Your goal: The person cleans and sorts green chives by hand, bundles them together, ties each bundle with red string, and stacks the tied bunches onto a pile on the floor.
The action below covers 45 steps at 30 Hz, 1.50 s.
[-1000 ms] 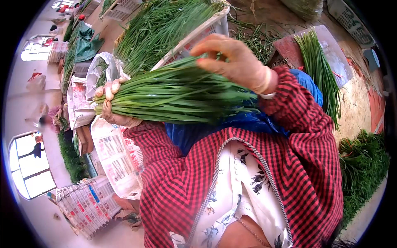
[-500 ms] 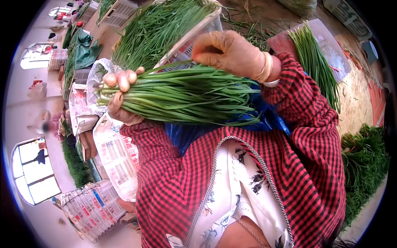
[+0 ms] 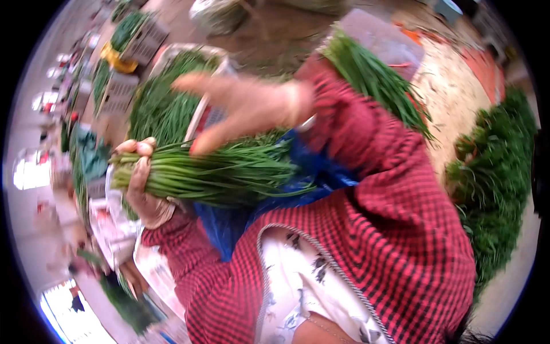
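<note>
Starting nearest, at 6 o'clock from view centre: a red-and-black checked jacket (image 3: 401, 229) is worn over a white printed top (image 3: 286, 269). A blue sheet (image 3: 326, 180) is draped just above it, partly covered by the green bunch (image 3: 229, 178). Bunch is held near centre toward 9 o'clock, lying roughly sideways, leaf tips pointed to 3. Its pale stem end is gripped by the left hand (image 3: 142, 192), fingers and thumb wrapped around. Right hand (image 3: 246, 106) is blurred at 11 o'clock, opened wide, thumb spread from fingers, above the bunch; thumb contact with the leaves cannot be told.

Beyond, at 10, a white crate (image 3: 224, 62) is filled with loose greens (image 3: 166, 109). At 1 to 2, a second bunch (image 3: 372, 80) is laid on a greyish board (image 3: 389, 43). At 3, greens are piled in a heap (image 3: 498, 183).

Farther: teal cloth (image 3: 91, 155) at 9, bright window (image 3: 69, 312) at 8, blurred.
</note>
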### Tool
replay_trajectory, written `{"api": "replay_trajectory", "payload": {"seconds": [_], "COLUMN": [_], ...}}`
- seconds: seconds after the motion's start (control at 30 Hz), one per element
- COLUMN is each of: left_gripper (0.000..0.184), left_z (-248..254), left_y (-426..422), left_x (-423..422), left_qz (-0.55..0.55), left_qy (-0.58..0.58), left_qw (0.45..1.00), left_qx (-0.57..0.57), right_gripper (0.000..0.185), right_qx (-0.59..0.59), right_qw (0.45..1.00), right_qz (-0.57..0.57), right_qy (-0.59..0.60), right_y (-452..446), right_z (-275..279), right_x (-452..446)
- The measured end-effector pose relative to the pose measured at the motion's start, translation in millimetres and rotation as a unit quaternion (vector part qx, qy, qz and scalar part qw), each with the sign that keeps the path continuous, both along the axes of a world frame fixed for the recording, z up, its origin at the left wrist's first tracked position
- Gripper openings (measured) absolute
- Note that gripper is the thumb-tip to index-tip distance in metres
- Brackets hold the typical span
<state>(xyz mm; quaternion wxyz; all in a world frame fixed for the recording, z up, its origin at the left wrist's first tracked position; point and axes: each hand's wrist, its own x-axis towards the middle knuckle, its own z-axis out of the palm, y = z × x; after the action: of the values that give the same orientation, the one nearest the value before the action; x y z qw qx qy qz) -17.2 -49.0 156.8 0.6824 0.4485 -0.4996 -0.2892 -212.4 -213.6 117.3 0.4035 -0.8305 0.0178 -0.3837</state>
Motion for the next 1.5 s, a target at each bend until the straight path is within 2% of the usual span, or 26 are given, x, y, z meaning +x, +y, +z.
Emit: {"api": "replay_trajectory", "payload": {"seconds": [0.07,0.13,0.2,0.23,0.27,0.3,0.33,0.37,0.4,0.43,0.5,0.57,0.6,0.7,0.73,0.8,0.87,0.97,1.0,1.07,1.17,1.2,1.27,1.37,1.47,1.5], "left_gripper": [0.035,0.029,0.024,0.024,0.024,0.025,0.025,0.026,0.039,0.054,0.066,0.049,0.038,0.053,0.060,0.073,0.081,0.084,0.084,0.087,0.084,0.083,0.081,0.071,0.058,0.049], "left_z": [32.8,58.1,81.9,88.8,90.3,89.8,84.9,80.2,72.2,63.1,38.0,-8.6,-41.9,-144.0,-162.8,-170.0,-194.2,-224.8,-222.1,-206.5,-212.7,-213.4,-213.0,-212.2,-246.6,-227.3], "left_y": [-26.9,-55.0,-91.7,-107.8,-124.6,-143.6,-169.6,-195.6,-234.0,-267.8,-286.4,-294.9,-303.9,-297.7,-289.1,-259.3,-248.8,-250.5,-252.2,-254.1,-262.1,-262.7,-263.5,-264.2,-269.9,-269.6], "left_x": [-42.6,-69.3,-79.5,-84.7,-96.1,-108.7,-120.1,-131.5,-145.1,-161.5,-200.7,-235.5,-240.9,-224.4,-220.2,-217.3,-215.1,-219.9,-224.2,-236.3,-239.2,-236.7,-235.1,-232.4,-225.7,-222.1], "left_qz": [-0.036,-0.111,-0.237,-0.240,-0.116,0.017,0.084,0.157,0.015,-0.127,-0.334,-0.379,-0.350,-0.283,-0.262,-0.213,-0.143,-0.210,-0.238,-0.173,-0.180,-0.187,-0.194,-0.179,-0.146,-0.138], "left_qy": [0.015,0.020,0.017,0.021,-0.095,-0.208,-0.262,-0.311,-0.079,0.162,0.346,0.310,0.320,0.301,0.280,0.240,0.136,0.057,0.022,-0.166,-0.123,-0.162,-0.201,-0.253,-0.193,-0.139], "left_qw": [0.999,0.993,0.966,0.965,0.974,0.950,0.926,0.895,0.970,0.965,0.876,0.871,0.876,0.863,0.851,0.858,0.874,0.899,0.904,0.892,0.904,0.896,0.886,0.870,0.902,0.908], "left_qx": [-0.005,-0.025,-0.098,-0.099,-0.169,-0.233,-0.258,-0.280,-0.228,-0.160,-0.049,0.034,0.083,0.291,0.358,0.400,0.444,0.380,0.353,0.383,0.367,0.369,0.370,0.383,0.357,0.369], "right_gripper": [0.107,0.095,0.105,0.093,0.080,0.076,0.071,0.066,0.061,0.042,0.027,0.052,0.074,0.067,0.063,0.074,0.072,0.079,0.089,0.098,0.107,0.111,0.100,0.063,0.060,0.063], "right_qx": [-0.023,-0.015,-0.084,-0.084,-0.084,-0.156,-0.225,-0.160,-0.092,-0.099,-0.122,-0.040,0.058,0.028,0.019,0.022,0.096,0.136,0.171,0.306,0.255,0.229,0.221,0.232,0.174,0.210], "right_qw": [0.994,0.977,0.977,0.971,0.966,0.952,0.930,0.962,0.978,0.981,0.961,0.934,0.932,0.789,0.742,0.702,0.730,0.745,0.762,0.814,0.832,0.839,0.835,0.868,0.855,0.862], "right_qz": [0.029,-0.034,-0.099,-0.117,-0.132,-0.188,-0.239,-0.212,-0.184,-0.162,-0.210,-0.278,-0.277,-0.461,-0.497,-0.556,-0.499,-0.436,-0.409,-0.353,-0.378,-0.392,-0.407,-0.410,-0.449,-0.421], "right_qy": [-0.106,-0.212,-0.170,-0.189,-0.207,-0.186,-0.164,-0.063,0.042,0.048,0.135,0.220,0.225,0.405,0.449,0.445,0.457,0.486,0.471,0.345,0.317,0.300,0.298,0.154,0.192,0.189], "right_y": [22.1,28.3,1.4,-9.3,-21.5,-37.8,-53.6,-66.1,-76.8,-84.5,-102.3,-130.9,-147.8,-160.8,-170.2,-167.9,-175.9,-181.4,-186.6,-187.6,-183.0,-179.0,-169.0,-163.0,-165.0,-166.8], "right_z": [20.0,40.8,66.9,77.7,85.1,94.3,103.9,114.3,123.2,131.3,120.9,73.9,35.5,-68.8,-112.5,-162.7,-144.1,-130.5,-134.0,-147.6,-169.3,-166.4,-159.6,-169.5,-180.9,-176.6], "right_x": [10.1,8.8,-13.2,-19.5,-27.3,-46.1,-70.5,-94.9,-119.9,-147.4,-183.3,-206.6,-211.9,-198.7,-196.4,-187.9,-192.0,-203.4,-210.2,-219.8,-224.8,-220.7,-215.2,-203.8,-204.1,-206.9]}}
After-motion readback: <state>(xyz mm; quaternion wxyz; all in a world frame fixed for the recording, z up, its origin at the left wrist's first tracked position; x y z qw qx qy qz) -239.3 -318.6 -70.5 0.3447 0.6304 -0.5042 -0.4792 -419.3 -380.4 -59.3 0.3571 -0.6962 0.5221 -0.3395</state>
